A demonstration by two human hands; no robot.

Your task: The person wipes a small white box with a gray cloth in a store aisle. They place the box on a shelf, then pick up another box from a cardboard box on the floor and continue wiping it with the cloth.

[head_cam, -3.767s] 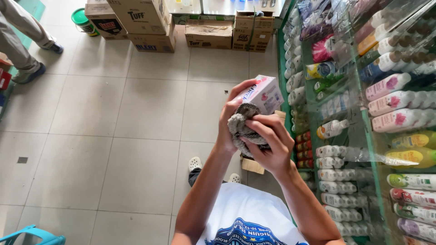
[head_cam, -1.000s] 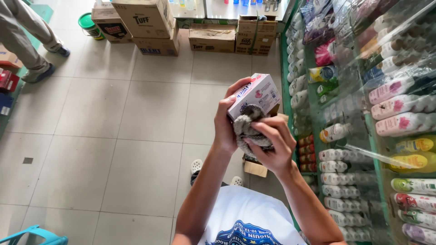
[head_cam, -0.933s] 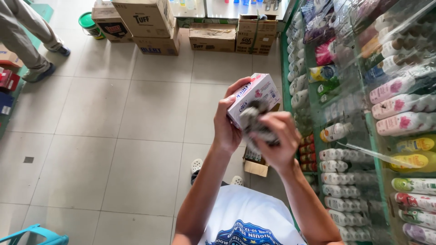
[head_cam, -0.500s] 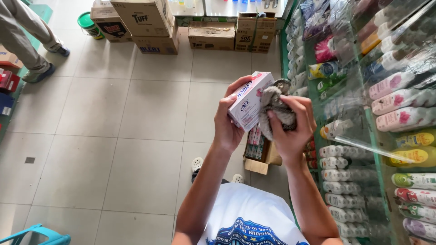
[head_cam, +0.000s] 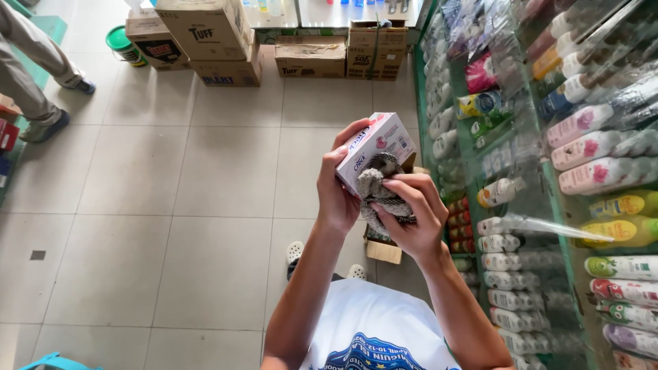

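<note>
Setting: shop aisle with a pale tiled floor (head_cam: 171, 178), seen from above; a green shelf unit (head_cam: 460, 147) runs along the right side.
Box: small white and pink carton (head_cam: 373, 147), held tilted in mid-air above the floor, just left of the shelf unit, roughly at the middle of the view.
Left hand: left hand (head_cam: 339, 195) is closed around the carton's left and near side, thumb on its left face and fingertips curled over the far top edge.
Cloth: bunched grey cloth (head_cam: 378, 195) is pressed against the carton's near right face, touching it.
Right hand: right hand (head_cam: 411, 219) is clenched on the cloth, fingers wrapped over the wad, just right of and below the left hand.
Below the hands: open brown cardboard box (head_cam: 384, 248) sits on the floor against the shelf unit, mostly hidden by the hands; white clogs (head_cam: 295, 250) show beside it, and a white printed shirt (head_cam: 373, 329) fills the near edge.
Shelves: rows of bottles lie on their sides under clear plastic wrap: white bottles (head_cam: 507, 253) lower down, pink-labelled ones (head_cam: 589, 147) higher to the right, yellow ones (head_cam: 624, 219) near them, and an orange-capped bottle (head_cam: 500, 194) close to the hands.
Far side: stacked brown cartons (head_cam: 219, 38) stand along the far wall, with a green-lidded bucket (head_cam: 123, 44) at their left.
Far left: another person's legs in grey trousers (head_cam: 27, 68) stand well apart from the hands.
Near left corner: piece of turquoise furniture (head_cam: 58, 362) just shows.
</note>
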